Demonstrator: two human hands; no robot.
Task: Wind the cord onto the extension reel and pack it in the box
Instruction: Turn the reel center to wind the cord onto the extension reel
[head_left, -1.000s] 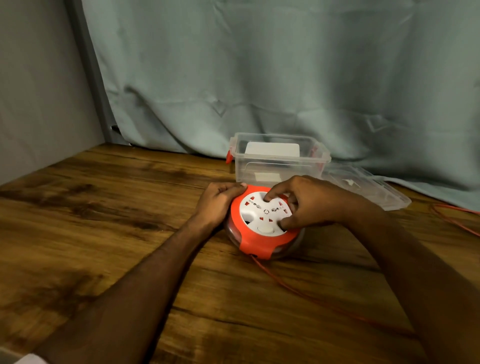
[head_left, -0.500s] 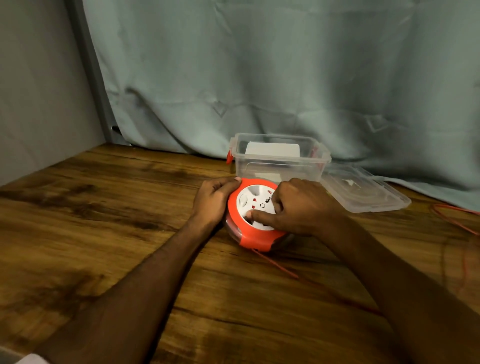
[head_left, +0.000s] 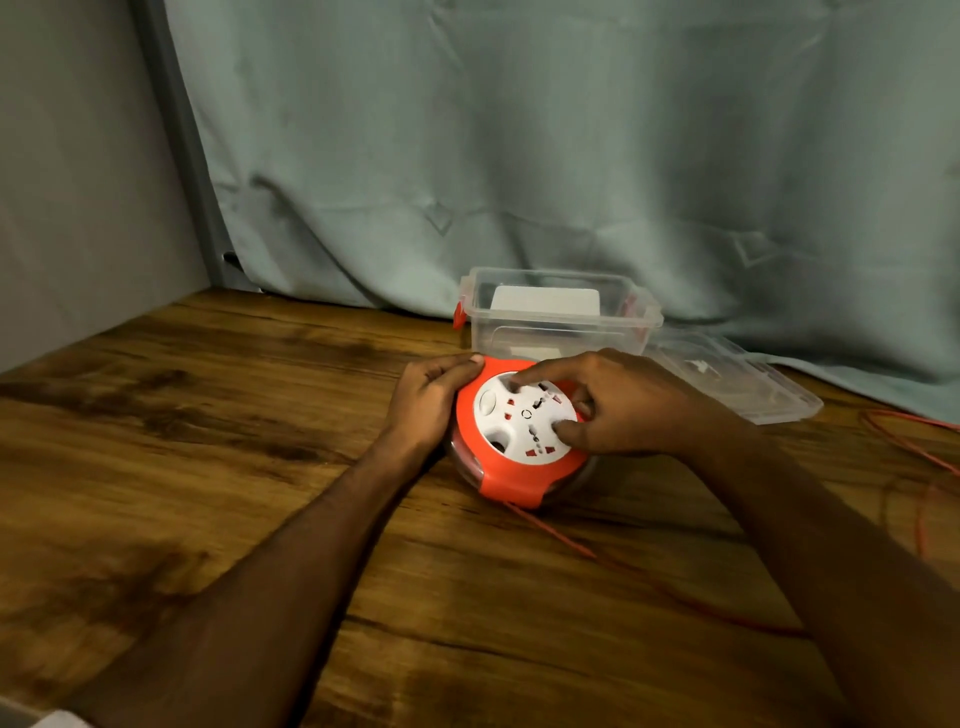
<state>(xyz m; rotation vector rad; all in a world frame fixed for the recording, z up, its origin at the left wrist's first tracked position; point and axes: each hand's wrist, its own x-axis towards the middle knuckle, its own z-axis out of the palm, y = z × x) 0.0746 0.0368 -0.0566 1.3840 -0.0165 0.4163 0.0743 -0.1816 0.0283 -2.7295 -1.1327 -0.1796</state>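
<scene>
Mid-winding: round orange-and-white plastic extension reel (head_left: 522, 436) flat on wooden bench (head_left: 208, 467), just before clear plastic box (head_left: 561, 317). Left hand (head_left: 431, 402) gripping reel's rim; right hand (head_left: 618, 405) with fingertips curled into white face. Thin orange cord (head_left: 566, 540) trailing right, mostly unwound. Next: probably more turns.

Glossy orange-and-white plastic reel (head_left: 519, 441); clear smooth plastic box (head_left: 561, 332) at 12 o'clock; grained wood surface (head_left: 208, 441); matt cloth curtain (head_left: 519, 156).
</scene>
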